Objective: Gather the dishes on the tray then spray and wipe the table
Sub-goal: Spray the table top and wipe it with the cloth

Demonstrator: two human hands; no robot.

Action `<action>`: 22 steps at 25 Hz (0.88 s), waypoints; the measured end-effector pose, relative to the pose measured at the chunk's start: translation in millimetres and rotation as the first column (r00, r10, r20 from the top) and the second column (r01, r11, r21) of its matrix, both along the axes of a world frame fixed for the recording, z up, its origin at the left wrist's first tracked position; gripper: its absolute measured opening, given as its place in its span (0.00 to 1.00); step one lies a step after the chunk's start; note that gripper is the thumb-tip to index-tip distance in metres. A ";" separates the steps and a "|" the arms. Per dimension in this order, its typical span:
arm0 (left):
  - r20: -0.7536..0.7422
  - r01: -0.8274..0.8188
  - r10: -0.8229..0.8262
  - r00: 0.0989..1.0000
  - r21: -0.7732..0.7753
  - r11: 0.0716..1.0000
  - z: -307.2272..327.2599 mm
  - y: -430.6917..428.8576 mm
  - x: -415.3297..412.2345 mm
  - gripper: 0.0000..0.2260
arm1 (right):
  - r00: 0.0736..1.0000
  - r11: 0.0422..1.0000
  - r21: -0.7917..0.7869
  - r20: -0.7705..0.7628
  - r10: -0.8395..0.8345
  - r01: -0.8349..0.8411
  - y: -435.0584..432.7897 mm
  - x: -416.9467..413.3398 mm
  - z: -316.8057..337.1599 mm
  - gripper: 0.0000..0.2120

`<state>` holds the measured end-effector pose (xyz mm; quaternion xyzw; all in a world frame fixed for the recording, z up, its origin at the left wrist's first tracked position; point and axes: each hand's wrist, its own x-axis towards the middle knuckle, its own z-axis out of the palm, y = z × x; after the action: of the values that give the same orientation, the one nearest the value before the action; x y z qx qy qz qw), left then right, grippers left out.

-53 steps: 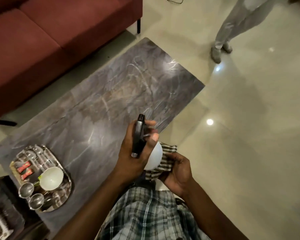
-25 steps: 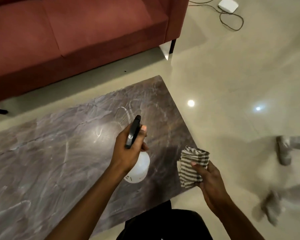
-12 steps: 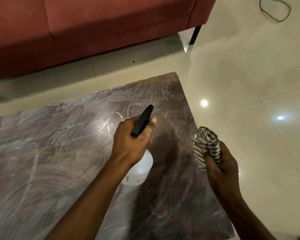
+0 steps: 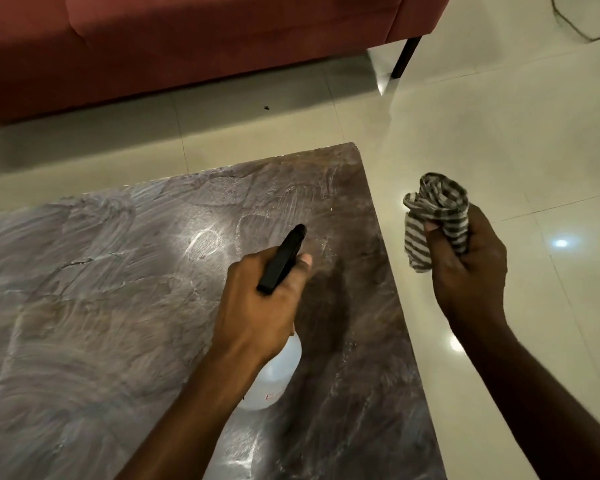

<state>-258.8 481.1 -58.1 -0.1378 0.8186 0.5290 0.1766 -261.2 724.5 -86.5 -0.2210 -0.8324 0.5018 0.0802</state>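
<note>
My left hand grips a white spray bottle by its black trigger head, which points at the far right corner of the dark marble table. The bottle hangs over the table's right part. My right hand holds a bunched striped cloth in the air, just past the table's right edge and above the floor. Smeared wipe marks and a light glare show on the tabletop. The tray and dishes are out of view.
A red sofa runs along the far side, with a black leg at its right end. Glossy cream floor tiles lie between sofa and table and to the right. A cable lies at the top right.
The view has swung from the tray end of the table to its right corner. My left hand with the bottle has moved over the table, and my right hand has lifted the cloth beyond the edge.
</note>
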 end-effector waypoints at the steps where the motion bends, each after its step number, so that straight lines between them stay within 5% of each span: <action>1: 0.001 -0.028 0.028 1.000 0.014 1.000 -2.2 -1.1 0.5 0.20 | 1.000 1.000 -0.005 -0.008 0.019 -0.019 0.0 -10.4 -2.0 0.14; 4: 0.019 -0.016 0.014 1.000 0.069 0.998 -3.0 -2.4 2.0 0.14 | 0.997 0.996 -0.034 -0.006 0.082 -0.082 -0.8 -36.7 -9.3 0.15; 7: -0.005 0.065 -0.065 0.998 0.015 0.998 -2.0 -2.5 6.8 0.19 | 0.999 0.999 -0.025 -0.027 0.045 -0.046 0.7 -55.8 -9.8 0.16; 22: -0.139 -0.069 0.069 0.988 0.008 0.998 -11.1 -10.6 33.2 0.20 | 0.998 0.996 -0.063 -0.007 0.063 -0.063 -8.7 -45.0 -16.9 0.16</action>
<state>-225.5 470.5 -69.2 -0.1285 0.8226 0.5445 0.1011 -306.3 715.8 -103.4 -0.1958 -0.8223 0.5310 0.0596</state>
